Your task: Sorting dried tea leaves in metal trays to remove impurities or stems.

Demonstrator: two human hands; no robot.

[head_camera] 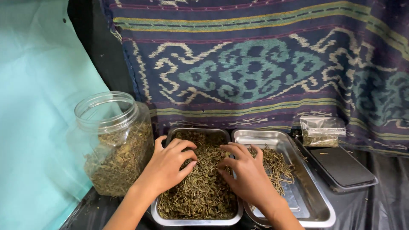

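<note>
The left hand (168,164) and right hand (243,170) are laid, fingers spread and grasping nothing, on the dried leaves and stems (200,187) heaped in the near steel tray (194,220). The material is judged light, brittle and loose, best pinched in small tufts. Just right, a second steel tray (313,208) carries sorted thin stems (277,164). At left an open plastic jar (113,142) is crowded against the tray. Farther right a dark flat scale (341,166) and a small bagged sample (321,132) are seen before the patterned woven cloth (255,64).
</note>
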